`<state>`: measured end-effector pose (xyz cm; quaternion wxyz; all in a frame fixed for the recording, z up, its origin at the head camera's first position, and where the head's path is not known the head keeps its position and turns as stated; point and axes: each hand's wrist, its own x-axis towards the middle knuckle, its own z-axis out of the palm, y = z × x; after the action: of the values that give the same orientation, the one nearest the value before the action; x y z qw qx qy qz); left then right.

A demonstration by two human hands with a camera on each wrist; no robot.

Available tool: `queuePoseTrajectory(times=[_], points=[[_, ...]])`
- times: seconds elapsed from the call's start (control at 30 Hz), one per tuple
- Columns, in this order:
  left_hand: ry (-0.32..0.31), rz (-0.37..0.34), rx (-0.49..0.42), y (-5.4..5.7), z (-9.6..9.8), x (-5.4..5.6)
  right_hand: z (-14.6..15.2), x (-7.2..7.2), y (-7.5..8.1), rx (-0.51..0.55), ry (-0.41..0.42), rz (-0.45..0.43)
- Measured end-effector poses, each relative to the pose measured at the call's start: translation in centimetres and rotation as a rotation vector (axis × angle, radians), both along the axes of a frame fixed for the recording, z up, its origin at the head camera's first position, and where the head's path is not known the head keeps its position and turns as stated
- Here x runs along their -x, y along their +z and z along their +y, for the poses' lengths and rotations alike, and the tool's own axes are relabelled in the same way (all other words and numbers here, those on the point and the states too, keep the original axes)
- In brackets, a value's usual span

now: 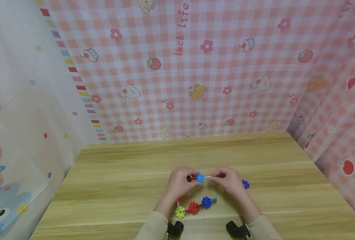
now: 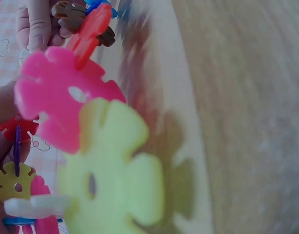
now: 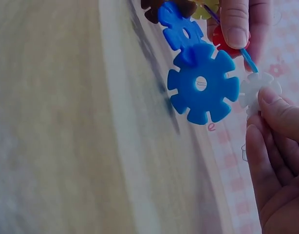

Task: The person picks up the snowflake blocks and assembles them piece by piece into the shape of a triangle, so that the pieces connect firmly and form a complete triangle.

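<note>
Over the middle of the table, my left hand point(image 1: 178, 183) grips a chain of slotted plastic snowflake discs. Its thumb presses a red disc point(image 3: 223, 40) in the right wrist view, while a purple disc point(image 2: 17, 151) and a yellow disc point(image 2: 6, 181) hang from the chain in the left wrist view. A light blue disc point(image 1: 197, 181) juts from the chain toward my right hand point(image 1: 228, 180). Between thumb and fingers, my right hand pinches a white disc point(image 3: 249, 90), which meets the light blue disc's edge. The left palm hides part of the chain.
A second chain lies nearer me, with a yellow-green disc point(image 1: 178, 215), a red disc point(image 1: 190, 210) and a dark blue disc point(image 1: 203, 204). One loose blue disc point(image 1: 247, 186) sits beside my right wrist. A checked cloth point(image 1: 177, 80) hangs behind the wooden table point(image 1: 120, 173).
</note>
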<state>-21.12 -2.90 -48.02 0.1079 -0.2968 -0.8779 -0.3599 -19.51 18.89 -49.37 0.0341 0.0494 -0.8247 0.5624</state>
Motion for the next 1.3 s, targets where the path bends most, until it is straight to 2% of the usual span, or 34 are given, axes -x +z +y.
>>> queuePoseTrajectory(times=[0.2, 0.43, 0.7, 0.93, 1.3], points=[[0.005, -0.008, -0.016, 0.2, 0.1, -0.1, -0.2, -0.1, 0.2, -0.013, 0.018, 0.043], [-0.001, 0.005, -0.018, 0.3, 0.2, -0.2, -0.5, -0.3, 0.1, -0.086, 0.032, 0.171], [-0.015, 0.022, -0.081, 0.2, 0.4, -0.2, -0.7, -0.4, 0.0, -0.026, 0.030, 0.199], [-0.011, 0.014, -0.070, 0.0, 0.7, -0.2, -0.9, -0.4, -0.3, -0.035, 0.015, 0.250], [-0.027, 0.131, -0.050, -0.2, 0.8, -0.2, -1.2, -0.6, -0.1, -0.093, 0.007, 0.334]])
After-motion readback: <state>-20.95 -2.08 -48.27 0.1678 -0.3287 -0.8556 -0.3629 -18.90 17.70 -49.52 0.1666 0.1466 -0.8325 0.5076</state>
